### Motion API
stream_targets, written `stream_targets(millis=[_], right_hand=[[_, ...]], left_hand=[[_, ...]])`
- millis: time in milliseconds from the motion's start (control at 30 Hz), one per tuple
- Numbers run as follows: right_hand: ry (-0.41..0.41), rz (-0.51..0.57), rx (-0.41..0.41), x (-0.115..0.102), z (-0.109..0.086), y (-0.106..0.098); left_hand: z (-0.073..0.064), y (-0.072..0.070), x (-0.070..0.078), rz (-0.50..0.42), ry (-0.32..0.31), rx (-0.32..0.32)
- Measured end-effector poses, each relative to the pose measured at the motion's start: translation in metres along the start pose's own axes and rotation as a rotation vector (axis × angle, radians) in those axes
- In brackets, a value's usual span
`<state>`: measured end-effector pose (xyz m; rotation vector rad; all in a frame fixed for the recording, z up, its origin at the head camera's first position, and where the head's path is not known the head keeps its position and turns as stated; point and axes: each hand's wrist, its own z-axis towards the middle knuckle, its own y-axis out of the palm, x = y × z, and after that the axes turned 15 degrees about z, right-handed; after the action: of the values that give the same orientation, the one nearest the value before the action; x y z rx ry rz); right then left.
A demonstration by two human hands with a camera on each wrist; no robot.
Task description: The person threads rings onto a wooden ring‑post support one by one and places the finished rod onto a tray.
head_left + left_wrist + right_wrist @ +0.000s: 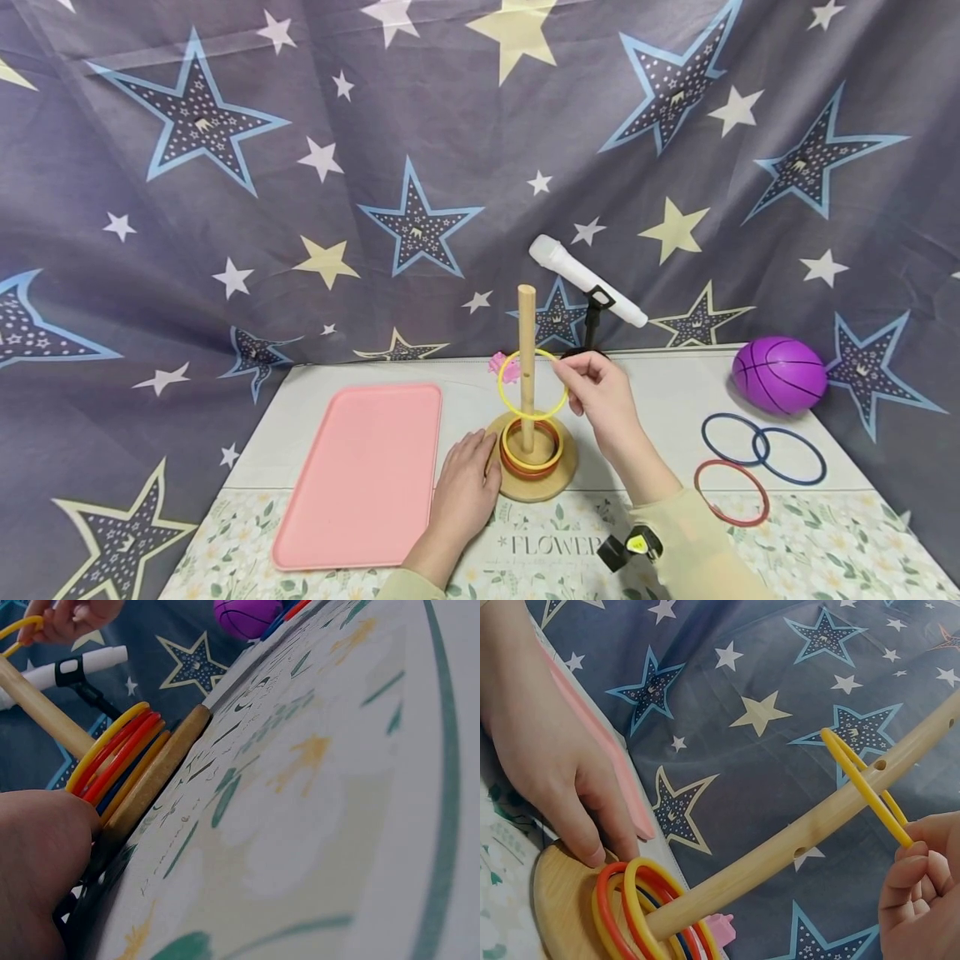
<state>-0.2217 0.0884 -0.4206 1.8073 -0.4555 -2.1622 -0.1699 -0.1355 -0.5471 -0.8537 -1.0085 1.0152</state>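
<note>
My right hand (602, 398) pinches a yellow ring (502, 392) by its edge. In the right wrist view this ring encircles the upright wooden post (761, 877), partway up it. Below, several stacked rings (124, 761) in yellow, red, orange and dark blue lie around the foot of the post, on the round wooden base (530, 492). My left hand (467, 483) rests at the left edge of the base with its fingers extended, fingertips beside the stacked rings in the right wrist view.
A pink tray (363, 475) lies on the left. Two blue rings (795, 482) and a red ring (767, 508) lie at the right, near a purple ball (780, 375). Behind the post stand a white microphone (588, 279) on a black stand and a small pink object (504, 367).
</note>
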Motion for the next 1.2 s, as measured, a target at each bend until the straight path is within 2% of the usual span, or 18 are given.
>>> stream_targets(millis=[567,833,1200], right_hand=[[0.073,-0.064,0.026,0.017,-0.005,-0.011],[0.142,-0.09,0.016,0.03,-0.008,-0.019],[0.178,-0.142,0.013,0.051,-0.012,-0.028]], left_hand=[[0.0,0.001,-0.001,0.0,0.009,0.013],[0.0,0.001,-0.001,0.005,0.008,0.013],[0.0,-0.001,0.0,-0.003,-0.006,-0.009]])
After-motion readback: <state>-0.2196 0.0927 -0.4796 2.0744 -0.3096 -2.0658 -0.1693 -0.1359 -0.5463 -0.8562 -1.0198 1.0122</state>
